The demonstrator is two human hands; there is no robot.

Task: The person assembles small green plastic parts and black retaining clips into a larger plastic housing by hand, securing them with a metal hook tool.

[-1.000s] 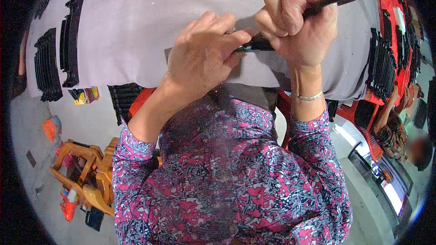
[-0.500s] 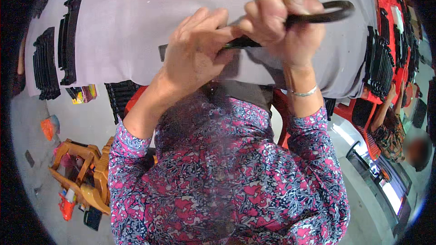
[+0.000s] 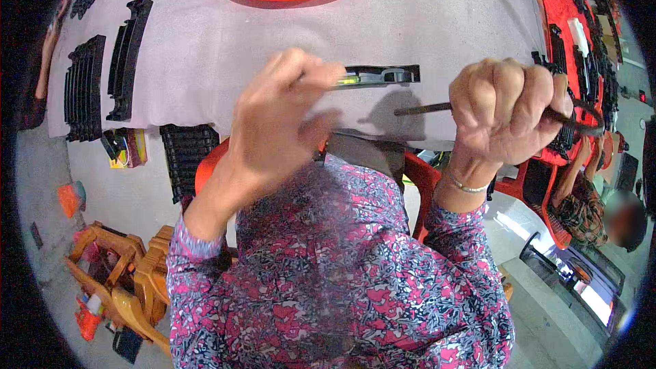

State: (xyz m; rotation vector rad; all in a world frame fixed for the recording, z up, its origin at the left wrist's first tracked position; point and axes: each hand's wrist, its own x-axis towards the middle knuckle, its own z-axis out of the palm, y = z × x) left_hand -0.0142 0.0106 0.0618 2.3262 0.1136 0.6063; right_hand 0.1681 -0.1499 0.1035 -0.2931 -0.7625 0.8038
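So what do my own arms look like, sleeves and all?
Your left sleeve and right sleeve share a busy pattern in pink, dark blue, grey and white, ending short of the wrists. A thin silver-coloured bracelet circles the right wrist. Left grip and right grip are both ungloved; the left is blurred.

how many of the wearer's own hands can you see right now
2: the left hand, blurred, thumb and fingers apart, overlapping one end of a black part on the grey cloth; the right hand, closed around a dark rod. Neither is hidden.
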